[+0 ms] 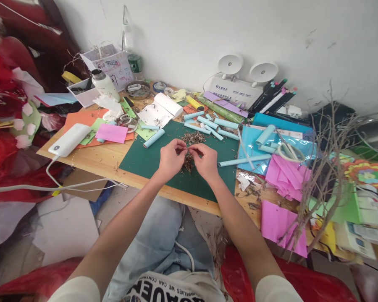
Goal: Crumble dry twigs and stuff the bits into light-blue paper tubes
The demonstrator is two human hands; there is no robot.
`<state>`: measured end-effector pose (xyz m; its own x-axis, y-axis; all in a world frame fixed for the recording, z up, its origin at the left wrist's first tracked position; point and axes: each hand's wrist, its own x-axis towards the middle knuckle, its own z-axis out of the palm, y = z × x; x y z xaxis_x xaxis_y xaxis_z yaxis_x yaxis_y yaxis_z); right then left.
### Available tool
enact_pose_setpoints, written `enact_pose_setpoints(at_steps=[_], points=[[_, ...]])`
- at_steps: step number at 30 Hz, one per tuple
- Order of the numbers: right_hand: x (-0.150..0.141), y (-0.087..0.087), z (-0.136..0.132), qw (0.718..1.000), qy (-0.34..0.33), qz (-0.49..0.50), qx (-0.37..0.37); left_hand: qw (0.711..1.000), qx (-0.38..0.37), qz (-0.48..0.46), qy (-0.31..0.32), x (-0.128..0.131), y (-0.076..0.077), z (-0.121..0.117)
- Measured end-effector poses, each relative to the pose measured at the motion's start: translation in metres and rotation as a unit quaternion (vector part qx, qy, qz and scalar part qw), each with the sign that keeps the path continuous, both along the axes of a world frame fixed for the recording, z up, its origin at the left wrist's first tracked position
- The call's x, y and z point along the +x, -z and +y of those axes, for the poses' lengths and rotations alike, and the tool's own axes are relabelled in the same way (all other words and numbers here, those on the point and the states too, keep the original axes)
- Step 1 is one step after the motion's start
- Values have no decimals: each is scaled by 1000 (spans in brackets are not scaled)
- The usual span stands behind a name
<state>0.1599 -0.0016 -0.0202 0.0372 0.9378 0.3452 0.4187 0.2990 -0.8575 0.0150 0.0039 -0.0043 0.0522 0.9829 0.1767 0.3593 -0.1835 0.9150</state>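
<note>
My left hand (pixel 171 159) and my right hand (pixel 205 160) meet over a dark green cutting mat (pixel 145 161) on a wooden table (pixel 97 159). Both hands pinch the ends of a thin dry twig (pixel 187 147) held between their fingertips. A small pile of dry twig bits (pixel 192 137) lies on the mat just beyond and under the hands. Several rolled light-blue paper tubes (pixel 208 123) lie along the mat's far edge, and one longer tube (pixel 244 160) lies to the right of my right hand.
A bare branch (pixel 321 176) stands at the right over pink paper sheets (pixel 283 172). Scissors (pixel 290 152) rest on blue paper. A white power bank (pixel 69 139), a white bottle (pixel 104 84) and coloured papers sit at the left. Two white lamps (pixel 247 71) stand by the wall.
</note>
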Motion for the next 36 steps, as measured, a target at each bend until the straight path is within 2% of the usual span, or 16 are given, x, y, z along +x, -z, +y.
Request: enact_pose_setpoints(at_steps=[3,5,8,10,12,14,17,19,22,24,30,36], points=[[-7,2,-2,999,20,30,-21,998,47,45,-3,2,2,-4],[-12,8,0,989,25,124,-76,994,80,74,-2,3,5,-6],[-15,17,4,955,13,263,-137,991,105,87,6,5,9,-8],[-14,20,7,934,-6,319,-161,994,96,58,4,5,10,-7],[-9,19,9,925,-22,338,-173,998,56,-21,-9,4,9,-4],[-2,15,10,938,-15,306,-164,991,-17,-135,-22,2,7,1],[9,8,10,976,12,182,-116,954,-129,-269,-7,-3,7,9],[13,3,9,993,2,78,-86,938,-171,-301,13,-7,9,13],[13,-2,5,997,-22,-45,-61,929,-190,-317,30,-10,11,15],[10,-4,3,997,-22,-65,-47,926,-195,-320,35,-10,11,14],[7,-6,1,999,-31,-6,-7,920,-212,-328,36,-9,8,11],[11,3,4,995,-33,-74,57,910,-242,-333,50,-10,7,12]])
